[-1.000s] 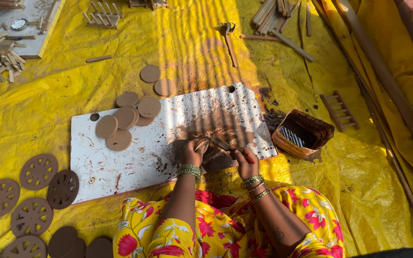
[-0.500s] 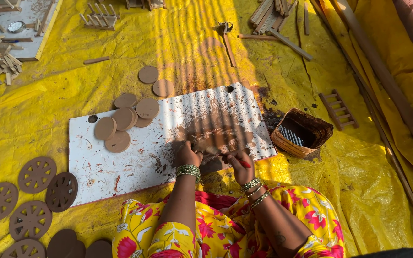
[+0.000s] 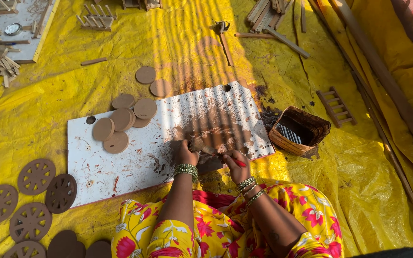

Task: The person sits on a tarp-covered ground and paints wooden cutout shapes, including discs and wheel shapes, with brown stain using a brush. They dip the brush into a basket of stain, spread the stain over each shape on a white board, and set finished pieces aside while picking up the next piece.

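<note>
Head view: plain brown discs (image 3: 120, 125) lie at the left of the white board (image 3: 120, 172). The left hand (image 3: 183, 154) is curled, fingers pressed onto a brown clay piece (image 3: 201, 145) at the board's near edge. The right hand (image 3: 236, 165) pinches a red-handled tool (image 3: 237, 162) beside the piece. A basket (image 3: 299, 130) sits further right.

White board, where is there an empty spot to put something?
The white board is bare along its lower left, below the plain brown clay discs. It is crowded near the left hand and right hand, over the brown clay smear.
</note>
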The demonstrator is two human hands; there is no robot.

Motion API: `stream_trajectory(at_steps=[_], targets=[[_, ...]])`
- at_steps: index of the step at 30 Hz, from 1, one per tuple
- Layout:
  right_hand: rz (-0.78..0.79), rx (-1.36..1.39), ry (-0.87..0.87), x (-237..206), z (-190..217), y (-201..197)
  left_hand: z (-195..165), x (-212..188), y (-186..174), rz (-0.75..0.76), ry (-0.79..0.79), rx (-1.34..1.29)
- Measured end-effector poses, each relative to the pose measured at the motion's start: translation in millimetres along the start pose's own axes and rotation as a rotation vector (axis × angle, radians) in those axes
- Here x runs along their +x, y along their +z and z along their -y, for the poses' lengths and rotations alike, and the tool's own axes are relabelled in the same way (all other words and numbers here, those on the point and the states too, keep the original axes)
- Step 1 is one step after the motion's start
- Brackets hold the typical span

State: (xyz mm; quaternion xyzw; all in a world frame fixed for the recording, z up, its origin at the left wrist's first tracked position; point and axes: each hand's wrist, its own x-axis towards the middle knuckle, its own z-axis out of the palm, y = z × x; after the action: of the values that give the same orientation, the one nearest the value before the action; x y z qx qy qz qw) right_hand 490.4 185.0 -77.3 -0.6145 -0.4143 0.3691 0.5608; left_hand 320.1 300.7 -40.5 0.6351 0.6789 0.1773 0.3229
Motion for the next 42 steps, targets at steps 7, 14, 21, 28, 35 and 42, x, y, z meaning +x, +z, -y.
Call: stream_trajectory(at_steps=[7,14,21,28,35,42], targets=[[-0.041,0.117,0.048,8,3,1,-3,5,-10,0.078,-0.071,0.005],[-0.062,0.134,0.120,6,7,2,-2,4,-11,0.134,-0.130,0.061],[0.042,0.305,0.105,6,5,5,-3,4,-16,0.206,-0.182,0.114],[-0.048,0.302,0.125,6,4,9,-1,6,-17,0.203,-0.213,0.071],[-0.132,0.325,0.253,7,7,11,-3,6,-20,0.187,-0.167,0.046],[0.088,0.218,0.184,-6,5,15,-9,3,-31,0.201,-0.113,0.135]])
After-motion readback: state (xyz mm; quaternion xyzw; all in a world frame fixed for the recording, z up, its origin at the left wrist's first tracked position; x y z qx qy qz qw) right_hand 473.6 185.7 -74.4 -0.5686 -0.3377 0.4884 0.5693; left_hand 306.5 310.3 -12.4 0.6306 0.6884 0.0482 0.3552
